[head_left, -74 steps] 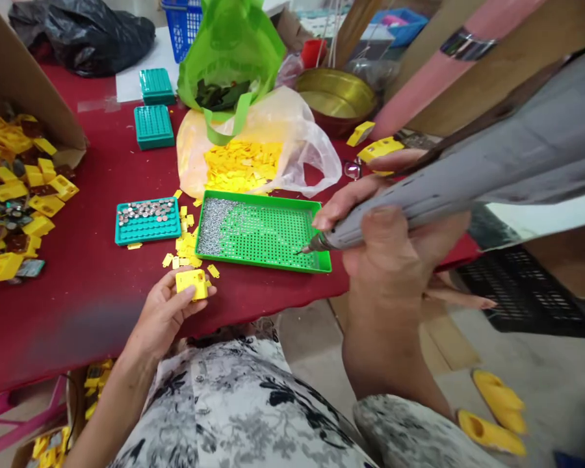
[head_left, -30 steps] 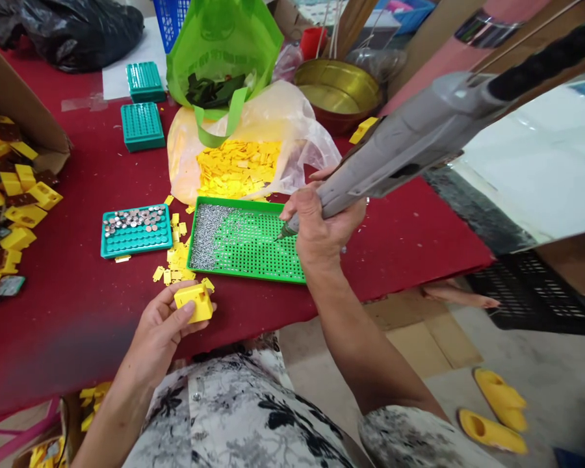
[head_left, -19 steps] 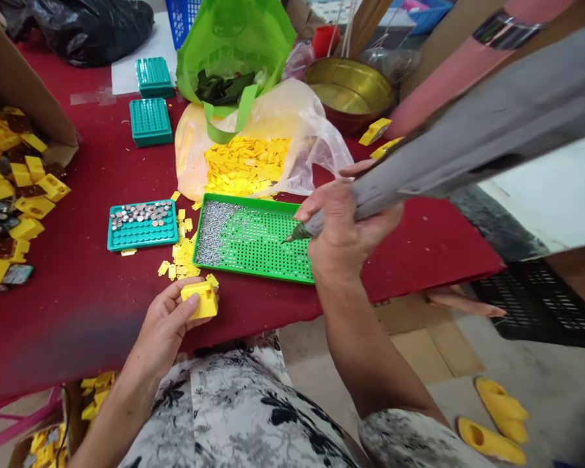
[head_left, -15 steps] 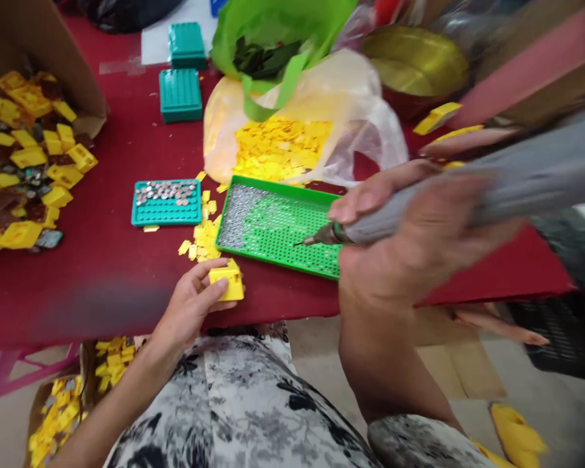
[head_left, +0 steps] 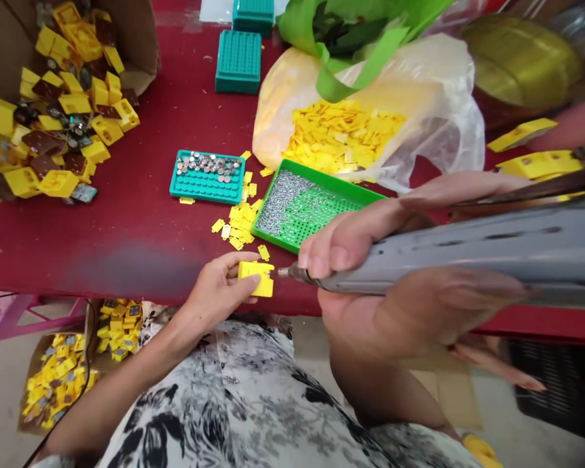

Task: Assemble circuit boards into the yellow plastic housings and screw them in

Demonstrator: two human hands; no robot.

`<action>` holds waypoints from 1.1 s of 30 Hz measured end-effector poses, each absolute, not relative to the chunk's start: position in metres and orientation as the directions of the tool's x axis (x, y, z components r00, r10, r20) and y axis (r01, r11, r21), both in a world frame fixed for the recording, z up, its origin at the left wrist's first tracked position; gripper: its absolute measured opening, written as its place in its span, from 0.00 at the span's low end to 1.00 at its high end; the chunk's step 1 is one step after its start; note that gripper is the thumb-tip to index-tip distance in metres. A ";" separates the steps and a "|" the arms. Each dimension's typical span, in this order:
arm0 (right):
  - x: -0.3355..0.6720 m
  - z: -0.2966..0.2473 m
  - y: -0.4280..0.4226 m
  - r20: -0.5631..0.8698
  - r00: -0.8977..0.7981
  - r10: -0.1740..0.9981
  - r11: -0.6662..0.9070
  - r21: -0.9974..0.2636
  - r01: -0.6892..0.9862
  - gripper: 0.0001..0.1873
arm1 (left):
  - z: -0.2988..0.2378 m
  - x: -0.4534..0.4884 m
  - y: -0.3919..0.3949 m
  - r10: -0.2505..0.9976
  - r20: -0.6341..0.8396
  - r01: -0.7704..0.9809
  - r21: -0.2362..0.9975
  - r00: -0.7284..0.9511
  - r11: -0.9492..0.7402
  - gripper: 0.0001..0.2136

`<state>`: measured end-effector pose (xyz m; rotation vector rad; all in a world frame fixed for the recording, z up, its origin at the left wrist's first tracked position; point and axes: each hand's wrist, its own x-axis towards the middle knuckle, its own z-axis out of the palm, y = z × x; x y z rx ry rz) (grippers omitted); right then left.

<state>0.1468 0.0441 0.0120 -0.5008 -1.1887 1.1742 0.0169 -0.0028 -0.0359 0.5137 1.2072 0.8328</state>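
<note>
Head view: left hand (head_left: 221,284) is gripping a yellow plastic box (head_left: 251,268), right hand (head_left: 404,318) a grey cylindrical driver (head_left: 468,252); tilting risks slipping.

Both hands (head_left: 219,283) (head_left: 385,322) in curled grips

We record the block (head_left: 249,279) as yellow and the tool (head_left: 468,253) as grey. Tray (head_left: 299,229): bright green, dotted with rows of holes; screws (head_left: 274,209) silver. Cloth (head_left: 141,140): dark red. We note a white shirt (head_left: 253,396), black-and-grey floral print. Box (head_left: 149,39): brown.
</note>
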 end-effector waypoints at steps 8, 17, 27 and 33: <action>0.144 0.010 0.040 0.453 -0.038 0.891 0.409 -0.834 -0.370 0.17 | -0.033 0.017 -0.005 0.785 -0.611 -0.282 0.738 0.104 0.612 0.17; 0.143 0.009 0.041 0.429 -0.071 0.900 0.368 -0.839 -0.401 0.19 | -0.029 0.019 -0.002 0.757 -0.648 -0.289 0.712 0.083 0.640 0.16; 0.146 0.010 0.040 0.421 -0.120 0.899 0.346 -0.851 -0.395 0.17 | -0.028 0.017 -0.003 0.771 -0.626 -0.292 0.720 0.116 0.629 0.14; 0.155 0.013 0.050 0.489 -0.367 0.791 0.382 -0.864 -0.327 0.12 | -0.026 0.018 -0.003 0.732 -0.659 -0.202 0.704 0.172 0.681 0.18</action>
